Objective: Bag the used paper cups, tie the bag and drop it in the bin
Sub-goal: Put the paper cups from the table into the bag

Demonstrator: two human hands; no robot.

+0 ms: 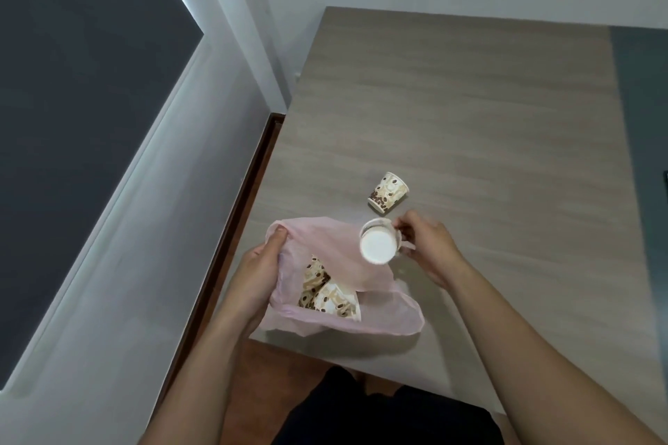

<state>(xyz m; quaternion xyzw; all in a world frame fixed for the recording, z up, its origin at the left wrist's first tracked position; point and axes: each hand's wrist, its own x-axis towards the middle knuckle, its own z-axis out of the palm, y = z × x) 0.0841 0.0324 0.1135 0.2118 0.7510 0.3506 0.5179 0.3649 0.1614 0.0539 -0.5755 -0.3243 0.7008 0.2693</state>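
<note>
A thin pink plastic bag (325,249) lies open at the near left corner of the table (452,112). My left hand (258,271) grips the bag's left rim and holds the mouth open. Inside the bag lie two paper cups (330,294) printed with coffee beans. My right hand (424,246) pinches a third paper cup (377,240) over the bag's right edge, tilted so its white inside faces me. Another printed cup (387,191) lies on its side on the table just beyond my right hand.
The table's left edge runs beside a white wall with a dark window pane (72,101). Brown floor (260,365) shows below the table's near edge. A darker strip (639,119) borders the table on the right. No bin is in view.
</note>
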